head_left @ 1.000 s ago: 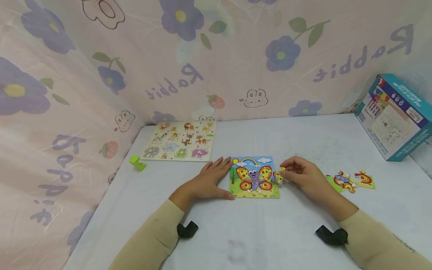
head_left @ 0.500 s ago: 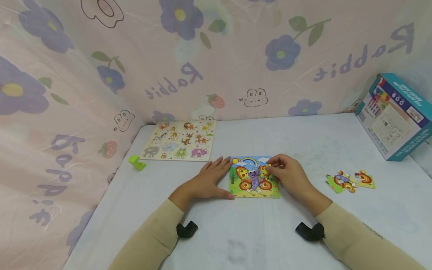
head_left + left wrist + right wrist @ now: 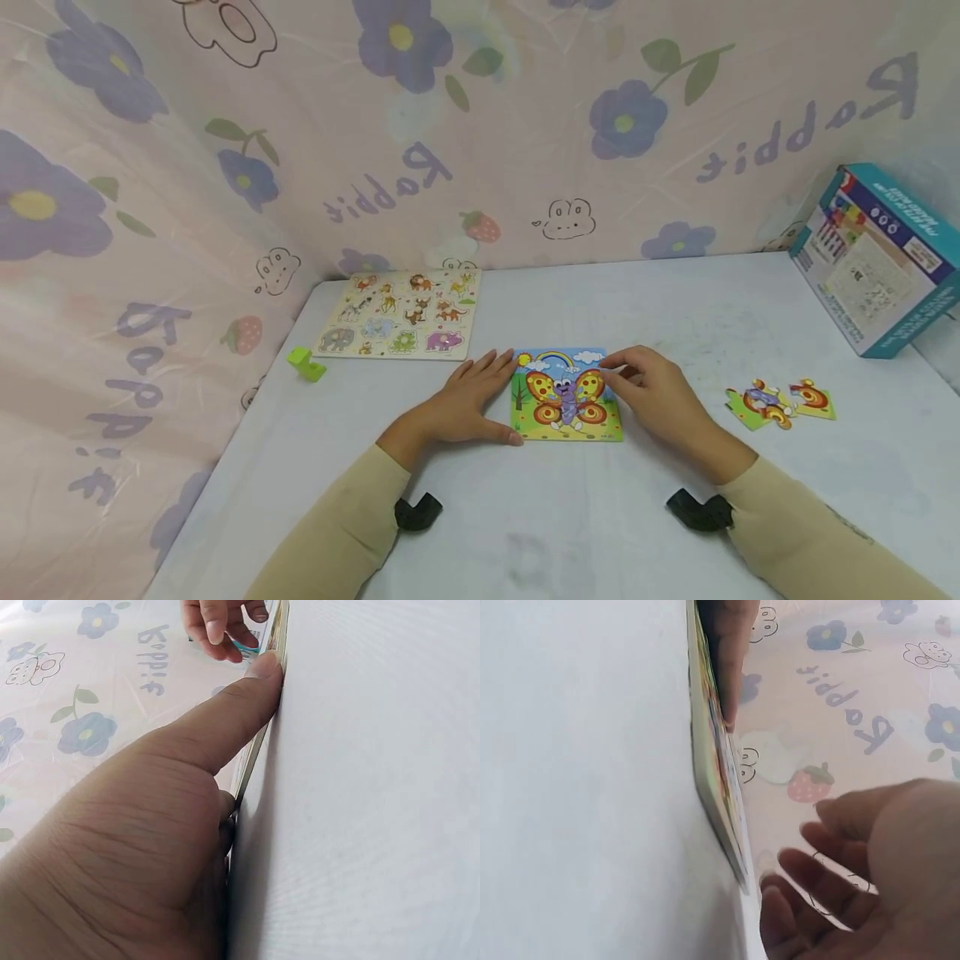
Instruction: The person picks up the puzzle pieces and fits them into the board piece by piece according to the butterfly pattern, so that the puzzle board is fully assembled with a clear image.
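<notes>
A square butterfly puzzle board point(image 3: 567, 400) lies flat on the table in the head view. My left hand point(image 3: 467, 404) rests at its left side with the fingers spread, the thumb at the near left corner. The left wrist view shows that thumb point(image 3: 240, 709) pressing the board's edge. Close to the board's right edge, my right hand point(image 3: 654, 392) hovers with nothing in its fingers. In the right wrist view the right hand's fingers point(image 3: 832, 892) are loosely bent and apart from the board. Loose puzzle pieces point(image 3: 765, 404) lie farther right, some overlapping.
An animal puzzle board point(image 3: 401, 317) lies at the back left, with a small lime-green block point(image 3: 306, 364) beside it. A teal toy box point(image 3: 873, 262) stands at the back right. Printed fabric point(image 3: 510, 133) hangs behind and to the left of the white table point(image 3: 525, 525).
My right hand brought a butterfly-wing puzzle piece leftward onto the board's upper right, let it go, then drew back slightly to the right. The left hand stayed in place.
</notes>
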Demonstrator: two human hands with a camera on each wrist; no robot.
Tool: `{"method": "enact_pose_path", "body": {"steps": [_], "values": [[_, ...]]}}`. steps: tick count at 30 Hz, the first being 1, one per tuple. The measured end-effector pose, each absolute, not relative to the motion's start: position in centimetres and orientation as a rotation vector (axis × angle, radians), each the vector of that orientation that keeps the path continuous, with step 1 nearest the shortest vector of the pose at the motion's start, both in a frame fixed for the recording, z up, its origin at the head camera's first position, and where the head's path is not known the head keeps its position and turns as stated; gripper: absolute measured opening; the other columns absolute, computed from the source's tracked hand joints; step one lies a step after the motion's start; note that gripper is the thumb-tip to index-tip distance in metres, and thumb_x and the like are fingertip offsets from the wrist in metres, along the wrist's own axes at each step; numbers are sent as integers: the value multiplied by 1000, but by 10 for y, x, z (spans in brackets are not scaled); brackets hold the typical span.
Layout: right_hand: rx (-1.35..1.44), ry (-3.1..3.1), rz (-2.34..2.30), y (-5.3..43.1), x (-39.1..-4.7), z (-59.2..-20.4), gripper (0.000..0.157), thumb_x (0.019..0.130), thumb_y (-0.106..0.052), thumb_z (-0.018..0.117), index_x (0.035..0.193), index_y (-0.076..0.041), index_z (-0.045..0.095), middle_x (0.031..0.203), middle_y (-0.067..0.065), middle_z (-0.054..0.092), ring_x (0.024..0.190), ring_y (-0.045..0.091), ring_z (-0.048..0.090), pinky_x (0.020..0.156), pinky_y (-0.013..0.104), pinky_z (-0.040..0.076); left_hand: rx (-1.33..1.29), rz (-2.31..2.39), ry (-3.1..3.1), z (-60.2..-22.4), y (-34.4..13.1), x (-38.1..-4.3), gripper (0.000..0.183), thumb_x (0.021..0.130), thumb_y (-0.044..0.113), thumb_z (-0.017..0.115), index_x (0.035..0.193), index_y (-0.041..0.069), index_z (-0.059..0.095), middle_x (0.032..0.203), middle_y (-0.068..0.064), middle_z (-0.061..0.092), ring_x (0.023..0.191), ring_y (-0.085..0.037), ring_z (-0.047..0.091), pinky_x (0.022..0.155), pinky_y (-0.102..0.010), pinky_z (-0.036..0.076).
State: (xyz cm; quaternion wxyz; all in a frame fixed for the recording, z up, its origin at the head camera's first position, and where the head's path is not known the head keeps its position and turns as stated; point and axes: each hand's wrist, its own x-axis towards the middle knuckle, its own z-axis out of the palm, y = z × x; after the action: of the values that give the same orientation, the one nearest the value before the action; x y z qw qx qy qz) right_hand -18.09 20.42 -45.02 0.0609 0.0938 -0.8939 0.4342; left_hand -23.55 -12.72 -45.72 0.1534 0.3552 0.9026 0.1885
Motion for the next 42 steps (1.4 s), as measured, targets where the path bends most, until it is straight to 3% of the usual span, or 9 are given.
{"method": "enact_pose_path", "body": {"steps": [5,9,13,18,22,26,35,42], "values": [[374,-2705,1327,211,-177,-442,28,112,-26,67,131,-6,74,124,6,72,105,23,67,88,41,57,1031,539,2595,-459,-127,-236,125,86,79,75,177,20,11,182,6,0,165,-18,-8,130,-48,-6],[408,-2659,1410,220,-172,-435,34,114,-30,62,138,-7,71,130,7,73,112,23,67,90,30,55,1026,530,2595,-459,-127,-236,125,86,79,75,177,20,11,182,7,0,165,-17,-9,130,-47,-6],[521,-2545,1606,239,-168,-433,37,119,-24,50,146,-2,63,132,18,71,112,22,70,88,24,57,1020,523,2597,-458,-127,-236,125,87,78,76,177,20,12,182,6,1,165,-18,-9,130,-46,-6],[631,-2381,1876,272,-164,-427,48,122,-25,27,154,-3,55,138,18,67,116,24,69,92,26,57,1022,516,2598,-457,-127,-236,125,87,78,75,177,19,11,182,4,1,165,-20,-8,130,-47,-6],[742,-2174,2111,299,-166,-423,58,122,-34,17,160,-4,49,143,15,65,121,25,67,98,29,54,1027,515,2600,-457,-127,-235,125,87,79,75,177,20,11,182,4,1,165,-20,-8,130,-47,-6],[923,-1962,2246,324,-170,-420,67,120,-39,10,165,1,38,149,18,61,128,28,64,103,33,51,1031,515,2604,-458,-127,-235,125,87,78,75,177,20,11,182,5,0,165,-20,-8,130,-48,-6],[1004,-1798,2314,359,-170,-423,71,118,-37,4,166,10,29,153,26,57,133,34,60,103,37,50,1027,502,2607,-458,-127,-236,125,87,78,75,177,21,11,182,6,-1,165,-19,-8,130,-46,-7],[752,-1905,2249,380,-162,-429,67,120,-38,12,166,7,32,152,22,58,132,31,59,100,34,48,1023,507,2604,-457,-127,-235,124,87,77,76,177,20,11,182,6,0,165,-18,-8,130,-46,-7]]}}
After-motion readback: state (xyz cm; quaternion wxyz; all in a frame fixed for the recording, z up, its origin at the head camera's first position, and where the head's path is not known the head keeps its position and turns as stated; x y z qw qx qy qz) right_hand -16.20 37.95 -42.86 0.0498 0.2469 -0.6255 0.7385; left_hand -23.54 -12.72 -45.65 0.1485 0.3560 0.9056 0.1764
